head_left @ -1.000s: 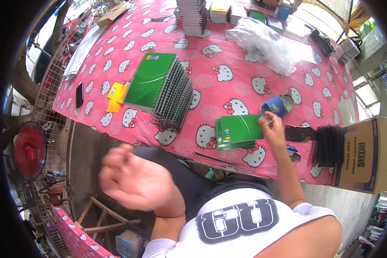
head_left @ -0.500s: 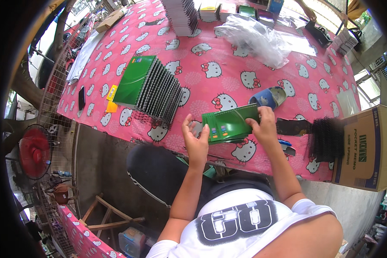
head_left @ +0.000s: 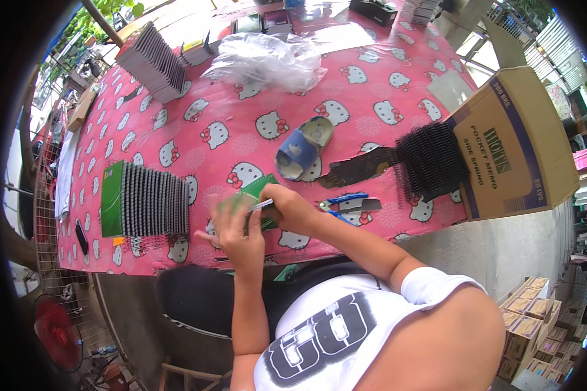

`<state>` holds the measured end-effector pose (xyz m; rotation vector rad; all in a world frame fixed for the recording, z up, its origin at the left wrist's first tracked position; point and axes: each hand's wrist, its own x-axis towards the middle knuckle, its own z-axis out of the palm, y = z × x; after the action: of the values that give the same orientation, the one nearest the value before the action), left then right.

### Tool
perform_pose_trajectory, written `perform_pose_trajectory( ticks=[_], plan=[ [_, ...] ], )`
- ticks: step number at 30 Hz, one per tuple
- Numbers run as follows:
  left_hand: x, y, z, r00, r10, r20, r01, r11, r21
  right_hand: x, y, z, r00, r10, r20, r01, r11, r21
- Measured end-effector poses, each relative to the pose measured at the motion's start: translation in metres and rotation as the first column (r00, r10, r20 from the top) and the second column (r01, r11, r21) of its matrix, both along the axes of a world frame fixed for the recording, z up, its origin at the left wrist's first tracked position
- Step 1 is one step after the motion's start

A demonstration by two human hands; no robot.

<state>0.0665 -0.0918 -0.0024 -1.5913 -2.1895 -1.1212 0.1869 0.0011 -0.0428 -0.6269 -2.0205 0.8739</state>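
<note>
Green notebook (head_left: pixel 262 183) | right hand (head_left: pixel 289 207): gripping | left hand (head_left: pixel 236 229): spread, blurred, perhaps touching

Left hand (head_left: pixel 233 228) motion-blurred, its grip unreadable. Notebook (head_left: pixel 258 185) partly hidden by it and right hand (head_left: pixel 285 208). Wood frame (head_left: pixel 190 372) cut off at bottom edge.

A green-covered notebook (head_left: pixel 262 185) lies near the counter's (head_left: pixel 244 140) front edge, its right side in the right hand's (head_left: pixel 288 207) grip. A narrow pale strip slants up rightward across it, with more green below; the blurred left hand (head_left: pixel 235 225) covers its left part.
</note>
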Motion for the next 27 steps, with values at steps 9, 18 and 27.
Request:
perform_pose_trajectory(
  ticks=[9, 18, 27],
  plan=[
    [-0.009, 0.018, 0.015, 0.964, -0.181, 0.195, 0.177, 0.983, 0.038, 0.196, 0.077, -0.007, 0.252, -0.519, 0.817, 0.715, 0.669, 0.204],
    [-0.013, 0.023, 0.017, 0.968, -0.151, 0.199, 0.162, 0.986, -0.042, 0.123, 0.064, 0.038, 0.899, -0.355, 0.257, 0.335, 0.934, 0.122],
    [-0.016, 0.021, 0.007, 0.961, -0.176, 0.213, 0.173, 0.984, 0.030, 0.031, 0.044, 0.051, 0.997, 0.081, 0.016, -0.079, 0.993, -0.083]
  ],
)
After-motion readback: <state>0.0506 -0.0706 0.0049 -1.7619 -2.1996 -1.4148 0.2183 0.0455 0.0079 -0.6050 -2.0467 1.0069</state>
